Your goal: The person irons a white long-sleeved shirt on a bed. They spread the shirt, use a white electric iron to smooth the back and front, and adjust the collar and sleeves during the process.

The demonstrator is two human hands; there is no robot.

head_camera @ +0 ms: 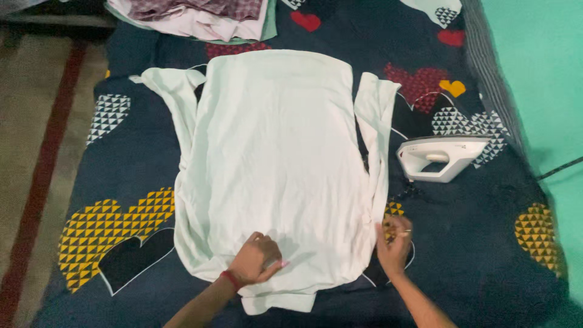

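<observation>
Bed (498, 255), covered by a dark navy sheet (461, 243) printed with hearts: red, yellow and white-triangle patterned. It fills most of the view. Striped floor mat (36, 152) runs along the left side; green surface (546, 54) at the far right.

White shirt (279, 164) lies spread flat on the sheet at centre, long axis running away from the person. One sleeve (176, 103) angles out at upper left; the other sleeve (376, 127) lies folded down along the right edge. Cloth mostly smooth, with creases near the lower hem.

Pile of folded clothes (194, 15), pinkish and patterned, at the top edge of the bed, well apart from the shirt.

White iron (440, 157) rests on the sheet to the right of the shirt, near the right sleeve but apart from it. Dark cord (559, 167) trails off to the right.

Left hand (255, 261), red band at the wrist, presses palm-down on the near part of the shirt, fingers loosely curled, gripping nothing.

Right hand (393, 238) is at the shirt's lower right edge, fingers bent against the cloth edge; whether it pinches the fabric cannot be told.
</observation>
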